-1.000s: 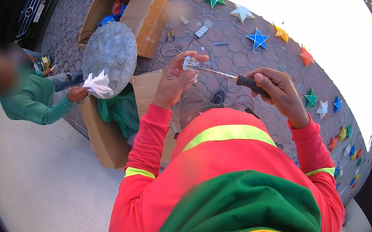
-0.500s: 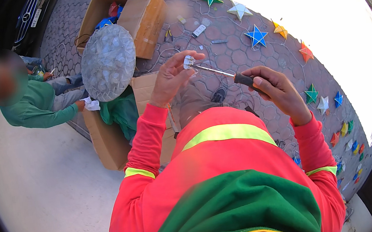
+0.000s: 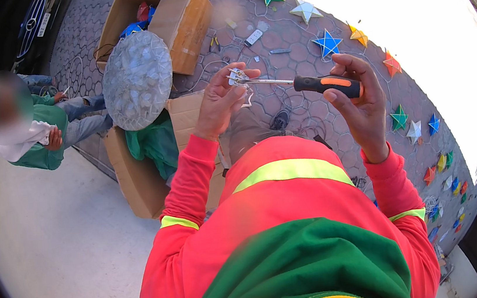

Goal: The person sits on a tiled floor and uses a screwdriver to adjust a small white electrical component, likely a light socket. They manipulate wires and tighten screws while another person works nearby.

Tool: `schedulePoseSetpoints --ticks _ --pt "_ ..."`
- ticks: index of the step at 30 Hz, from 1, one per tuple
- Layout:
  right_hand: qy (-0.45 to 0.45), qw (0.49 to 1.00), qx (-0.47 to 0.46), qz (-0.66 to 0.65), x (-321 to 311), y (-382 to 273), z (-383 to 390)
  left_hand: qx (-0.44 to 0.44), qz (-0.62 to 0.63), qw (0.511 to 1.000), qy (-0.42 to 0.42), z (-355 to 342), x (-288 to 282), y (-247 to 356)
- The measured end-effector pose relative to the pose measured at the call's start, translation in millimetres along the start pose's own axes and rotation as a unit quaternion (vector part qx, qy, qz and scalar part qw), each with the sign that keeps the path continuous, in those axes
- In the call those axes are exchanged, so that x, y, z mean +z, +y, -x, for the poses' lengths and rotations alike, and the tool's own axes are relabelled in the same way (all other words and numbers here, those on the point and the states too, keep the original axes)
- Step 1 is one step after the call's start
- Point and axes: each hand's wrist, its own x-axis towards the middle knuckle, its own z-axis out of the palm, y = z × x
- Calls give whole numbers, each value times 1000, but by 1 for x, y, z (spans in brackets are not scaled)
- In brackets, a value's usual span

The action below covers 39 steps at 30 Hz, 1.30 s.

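Upper centre: left hand (image 3: 219, 105) pinches white fitting (image 3: 234, 79); right hand's (image 3: 367, 112) fingers now spread apart around the levelled screwdriver (image 3: 314, 84) handle, tip at fitting; likely regripping between turns.

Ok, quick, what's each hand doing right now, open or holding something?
Left hand: closed, holding a small white fitting.
Right hand: thumb and forefinger spread by the handle of a screwdriver; can't tell whether it grips.
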Motion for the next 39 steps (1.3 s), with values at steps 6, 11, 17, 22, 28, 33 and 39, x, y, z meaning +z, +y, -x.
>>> schedulePoseSetpoints --ticks 6,11,17,22,28,33,39 --pt "-6 994 -110 6 10 4 -18 -5 57 998 -6 2 3 -8" --pt "-11 990 -141 18 15 -3 -27 -5 65 998 1 4 4 -8" --pt "-15 979 -158 130 15 -14 -31 5 97 995 -6 5 8 -8" --pt "3 986 -157 58 14 -18 -33 8 96 995 1 6 9 -4" --pt "25 988 -147 -39 25 -22 -30 12 89 996 -13 8 10 -4" --pt "26 987 -153 -31 27 -23 -30 14 80 997 -17 8 10 -4" --pt "42 987 -153 2 24 -20 -30 15 83 996 -20 8 12 -4"
